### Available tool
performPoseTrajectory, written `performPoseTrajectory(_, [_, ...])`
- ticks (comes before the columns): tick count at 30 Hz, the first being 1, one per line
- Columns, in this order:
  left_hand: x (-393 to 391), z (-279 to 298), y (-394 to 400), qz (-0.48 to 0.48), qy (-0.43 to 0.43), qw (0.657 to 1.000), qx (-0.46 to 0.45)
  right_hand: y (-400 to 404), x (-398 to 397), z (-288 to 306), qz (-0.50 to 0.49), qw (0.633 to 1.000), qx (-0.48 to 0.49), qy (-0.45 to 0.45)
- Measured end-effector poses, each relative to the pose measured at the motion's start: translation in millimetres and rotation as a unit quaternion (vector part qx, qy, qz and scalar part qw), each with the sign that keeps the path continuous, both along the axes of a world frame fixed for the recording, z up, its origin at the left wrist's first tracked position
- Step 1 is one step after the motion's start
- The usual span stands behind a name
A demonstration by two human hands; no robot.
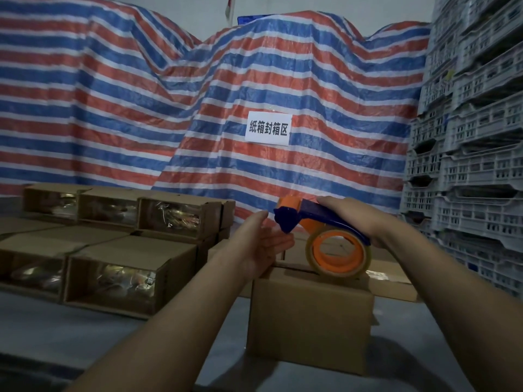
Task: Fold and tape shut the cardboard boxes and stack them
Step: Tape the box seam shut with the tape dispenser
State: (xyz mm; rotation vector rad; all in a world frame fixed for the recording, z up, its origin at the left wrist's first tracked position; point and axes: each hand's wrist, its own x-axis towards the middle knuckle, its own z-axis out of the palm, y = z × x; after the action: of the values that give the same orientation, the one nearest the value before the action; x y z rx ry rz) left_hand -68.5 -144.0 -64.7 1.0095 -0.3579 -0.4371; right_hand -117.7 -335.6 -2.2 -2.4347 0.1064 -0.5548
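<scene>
tarp (198,94): red-blue-white stripes | tape dispenser (311,219): orange, blue | boxes (308,315): brown | crates (467,165): grey

One head-worn camera looks forward and slightly down, close over the box (310,315).

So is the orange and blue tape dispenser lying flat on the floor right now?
No, the right hand holds the orange and blue tape dispenser on top of the brown cardboard box.

Layout, box-sealing spot

Sitting on cardboard box (310,315) at ctr: tape dispenser (325,239). Lying to left: stacked boxes (113,250). Standing at right: crates (467,165). Hanging behind: tarp (169,94) w/ paper sign (268,128).
</scene>
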Motion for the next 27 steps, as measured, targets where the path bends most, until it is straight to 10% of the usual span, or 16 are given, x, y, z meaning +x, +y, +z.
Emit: performPoseTrajectory(27, [3.8, -8.4, -4.4, 0.098, 0.043, 0.994, -0.01, -12.3, -21.2, 28.3, -0.004, 0.981, -0.019, 0.194])
